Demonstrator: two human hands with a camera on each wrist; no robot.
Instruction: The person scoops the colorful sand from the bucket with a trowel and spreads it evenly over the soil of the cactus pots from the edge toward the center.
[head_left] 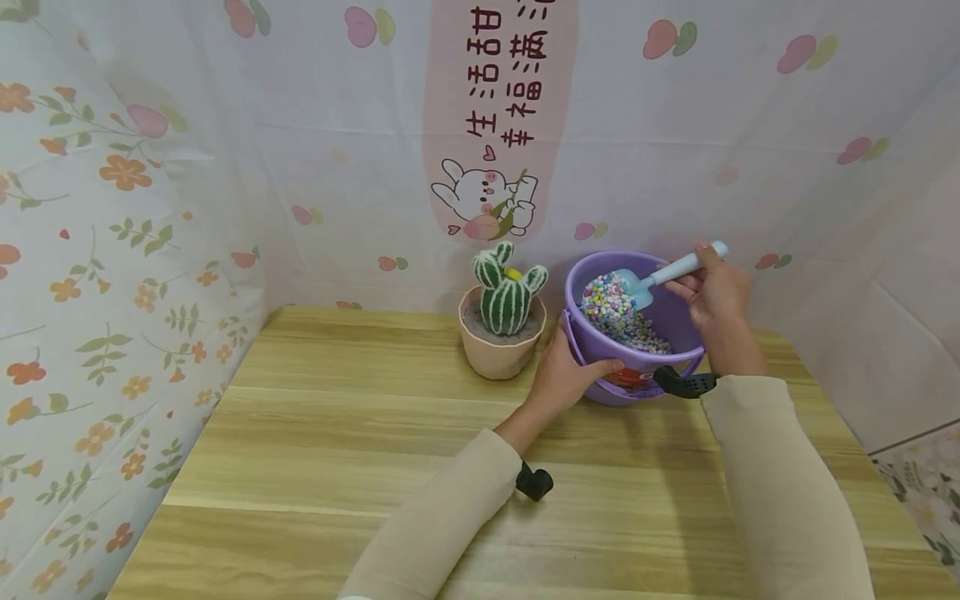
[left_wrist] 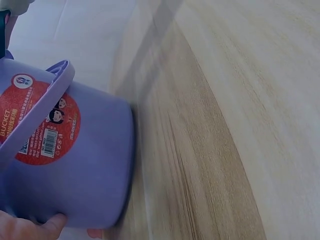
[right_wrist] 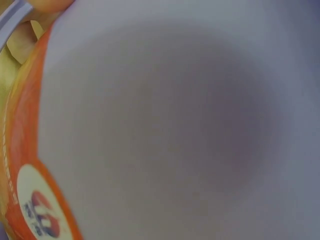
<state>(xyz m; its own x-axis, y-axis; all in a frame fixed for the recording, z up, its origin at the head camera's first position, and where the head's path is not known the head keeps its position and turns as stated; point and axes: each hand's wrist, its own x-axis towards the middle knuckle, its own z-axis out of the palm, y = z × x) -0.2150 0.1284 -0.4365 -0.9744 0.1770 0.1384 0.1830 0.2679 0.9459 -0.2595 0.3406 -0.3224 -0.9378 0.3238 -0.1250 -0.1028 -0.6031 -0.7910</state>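
A purple bucket (head_left: 633, 368) stands on the table with multicoloured pebbles (head_left: 637, 333) inside. My left hand (head_left: 562, 371) grips its left side, the thumb across the front and the fingers around the far side, partly hidden. In the left wrist view that thumb touches the bucket wall (left_wrist: 95, 175). With my right hand (head_left: 717, 304) I hold a light blue toy shovel (head_left: 678, 268) by its handle over the bucket's opening. A heap of pebbles covers the shovel's blade. The right wrist view is filled by the bucket's blurred wall (right_wrist: 150, 125) and its orange label.
Just left of the bucket is a knitted cactus (head_left: 506, 304) in a beige pot (head_left: 495, 357). The bucket's handle (left_wrist: 37, 117) hangs down over its red label. Behind the wooden table (head_left: 337, 433) hangs a printed curtain (head_left: 337, 167).
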